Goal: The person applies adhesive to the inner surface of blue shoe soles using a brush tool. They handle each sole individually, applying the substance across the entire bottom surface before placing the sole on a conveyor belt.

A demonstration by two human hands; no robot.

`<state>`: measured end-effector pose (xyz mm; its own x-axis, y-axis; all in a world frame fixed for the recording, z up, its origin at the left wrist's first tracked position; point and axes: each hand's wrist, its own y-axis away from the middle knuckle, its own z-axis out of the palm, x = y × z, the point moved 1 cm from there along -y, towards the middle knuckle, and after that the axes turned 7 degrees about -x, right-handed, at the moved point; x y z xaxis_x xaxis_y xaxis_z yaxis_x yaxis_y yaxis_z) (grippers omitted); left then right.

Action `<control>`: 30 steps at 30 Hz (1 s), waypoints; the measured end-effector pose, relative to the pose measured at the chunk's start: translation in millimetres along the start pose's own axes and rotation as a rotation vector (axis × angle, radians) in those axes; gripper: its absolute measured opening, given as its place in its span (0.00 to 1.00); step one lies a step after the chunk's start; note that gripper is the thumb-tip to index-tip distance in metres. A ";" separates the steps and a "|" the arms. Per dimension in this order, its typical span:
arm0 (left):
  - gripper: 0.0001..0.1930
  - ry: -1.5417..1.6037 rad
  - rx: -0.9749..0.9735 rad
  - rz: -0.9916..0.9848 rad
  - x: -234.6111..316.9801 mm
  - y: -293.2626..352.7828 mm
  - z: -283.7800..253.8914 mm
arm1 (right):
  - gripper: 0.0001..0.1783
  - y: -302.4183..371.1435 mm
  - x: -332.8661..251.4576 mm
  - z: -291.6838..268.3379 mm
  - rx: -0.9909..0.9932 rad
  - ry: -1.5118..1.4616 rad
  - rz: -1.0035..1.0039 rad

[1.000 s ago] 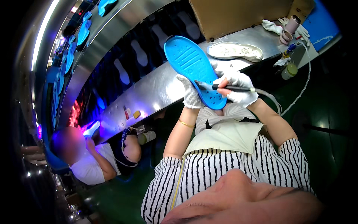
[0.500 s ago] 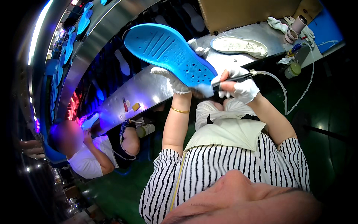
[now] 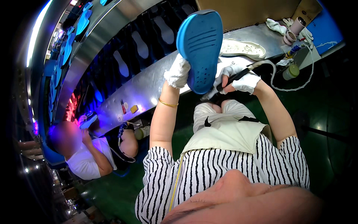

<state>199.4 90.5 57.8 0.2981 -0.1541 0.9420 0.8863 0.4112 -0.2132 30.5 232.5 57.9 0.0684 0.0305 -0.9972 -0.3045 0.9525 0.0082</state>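
A blue shoe sole is held up in front of me, its grooved and perforated face in view. My left hand, in a white glove, is closed on the sole's left edge; most of its fingers are hidden behind it. My right hand wears a glove that leaves some fingertips bare. It grips a brush with a dark handle, fed by a pale hose. The brush head is close to the sole's lower end; I cannot tell whether they touch. A white shoe sole lies on the metal bench behind.
The metal bench runs along a curved line with dark racks of soles. A cardboard box, gloves, a pinkish cup and a green-lidded jar are at the right. A co-worker sits at the left with another blue sole.
The blue sole has turned more upright and shifted right, partly covering the white sole. My left hand turned with it. The brush head has moved slightly lower, and the hose has swung up.
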 end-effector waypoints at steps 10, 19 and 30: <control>0.33 -0.070 0.166 -0.375 -2.0 -29.2 -8.2 | 0.05 -7.1 0.9 7.8 0.016 0.175 -0.117; 0.29 -0.091 0.267 -0.493 3.5 -38.9 -6.1 | 0.03 -13.1 5.7 1.3 0.092 0.427 -0.234; 0.26 0.011 0.341 -0.383 18.4 -34.1 -9.1 | 0.04 -11.5 -6.5 -24.3 0.117 0.458 -0.179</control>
<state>177.9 65.5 80.1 -0.0202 -0.3596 0.9329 0.7668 0.5932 0.2452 10.5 214.0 62.5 -0.3222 -0.2473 -0.9138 -0.2155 0.9591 -0.1836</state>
